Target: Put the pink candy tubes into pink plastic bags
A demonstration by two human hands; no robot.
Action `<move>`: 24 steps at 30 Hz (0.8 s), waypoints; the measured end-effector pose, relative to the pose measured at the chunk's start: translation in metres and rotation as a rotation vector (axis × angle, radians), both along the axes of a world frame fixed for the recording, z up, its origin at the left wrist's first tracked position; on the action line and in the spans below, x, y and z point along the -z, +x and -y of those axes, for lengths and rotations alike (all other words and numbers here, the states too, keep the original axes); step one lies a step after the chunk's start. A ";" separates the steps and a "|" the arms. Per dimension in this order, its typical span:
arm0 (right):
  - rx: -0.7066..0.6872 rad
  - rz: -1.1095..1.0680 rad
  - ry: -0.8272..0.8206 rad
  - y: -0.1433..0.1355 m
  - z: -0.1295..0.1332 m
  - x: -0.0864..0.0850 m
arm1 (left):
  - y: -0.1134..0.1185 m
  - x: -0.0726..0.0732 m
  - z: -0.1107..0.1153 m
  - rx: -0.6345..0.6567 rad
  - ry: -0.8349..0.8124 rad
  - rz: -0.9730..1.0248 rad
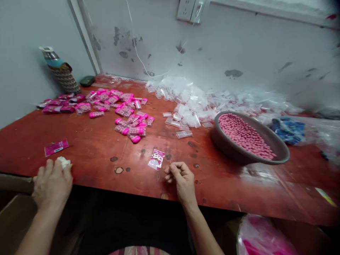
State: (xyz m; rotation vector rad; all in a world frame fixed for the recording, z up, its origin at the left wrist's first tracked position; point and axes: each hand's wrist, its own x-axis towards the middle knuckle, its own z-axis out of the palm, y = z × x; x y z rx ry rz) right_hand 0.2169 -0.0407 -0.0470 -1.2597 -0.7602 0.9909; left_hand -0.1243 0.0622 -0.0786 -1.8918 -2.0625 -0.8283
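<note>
While my left hand [53, 181] curls snugly round crumpled white wad [64, 162], right hand [182, 177] sits half-curled, can't tell if gripping anything tbh, just beside flat pink-and-clear plastic packet [156, 159] on red wooden table [90, 141].

Bare tabletop [101, 159] runs from the left hand [53, 182] to the sachet [156, 159] — rightward, past the right hand [183, 179], the bowl [225, 148] obstructs.

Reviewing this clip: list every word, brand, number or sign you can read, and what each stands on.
No text is readable.
Pink packet near the right hand: white print, too small and blurred.
Pink packet beyond the left hand: pale marks, too small to read.
Blue packets right of the bowl: any lettering too blurred.
</note>
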 end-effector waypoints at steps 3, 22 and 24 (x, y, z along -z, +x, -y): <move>0.004 -0.007 0.001 0.006 0.000 0.003 | -0.012 0.003 0.003 0.005 0.119 -0.057; -0.024 0.076 -0.040 0.015 0.002 0.002 | 0.215 0.012 0.009 0.904 -0.211 -0.114; -0.036 0.091 -0.055 0.015 -0.003 0.004 | 0.215 0.013 0.009 0.907 -0.194 -0.067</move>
